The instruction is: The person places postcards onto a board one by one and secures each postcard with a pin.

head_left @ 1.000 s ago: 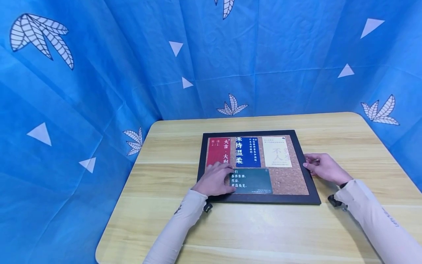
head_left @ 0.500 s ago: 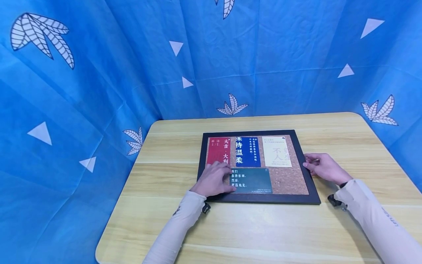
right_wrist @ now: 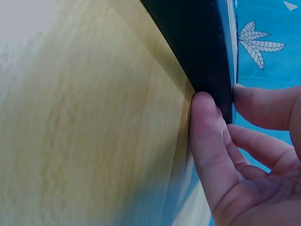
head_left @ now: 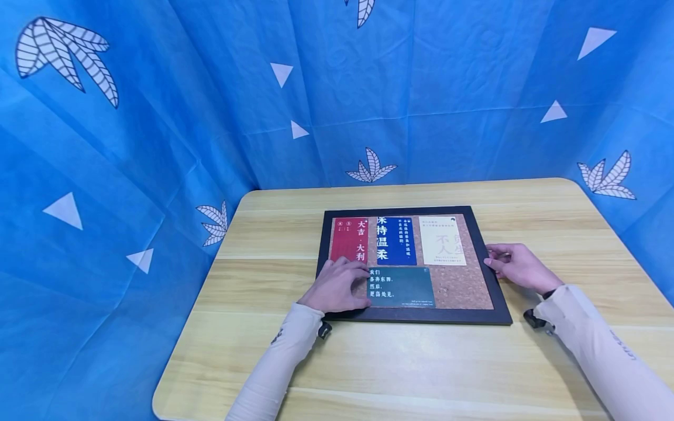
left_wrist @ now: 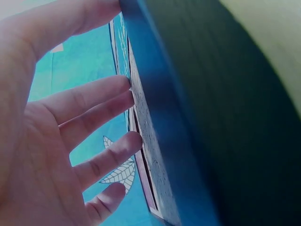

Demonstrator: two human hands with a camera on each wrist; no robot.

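A black-framed cork board (head_left: 463, 287) lies on the table with cards on it. Red (head_left: 348, 237), blue (head_left: 396, 242) and cream (head_left: 442, 241) cards stand in the upper row. Below them is a dark green card (head_left: 405, 287) with white characters. My left hand (head_left: 336, 287) rests over the board's lower left, its fingertips and thumb at the green card's left end. In the left wrist view those fingers (left_wrist: 101, 113) are spread and fairly straight. My right hand (head_left: 518, 266) pinches the board's right edge, thumb on the frame's top face and fingers (right_wrist: 207, 127) along its side.
The board is on a light wooden table (head_left: 263, 263) with rounded corners. A blue curtain (head_left: 337, 88) with white leaves and triangles hangs behind and at both sides. Bare cork shows at the board's lower right.
My left hand has shifted slightly left, so the first characters at the green card's left end show more fully. My right hand and the board stay in place.
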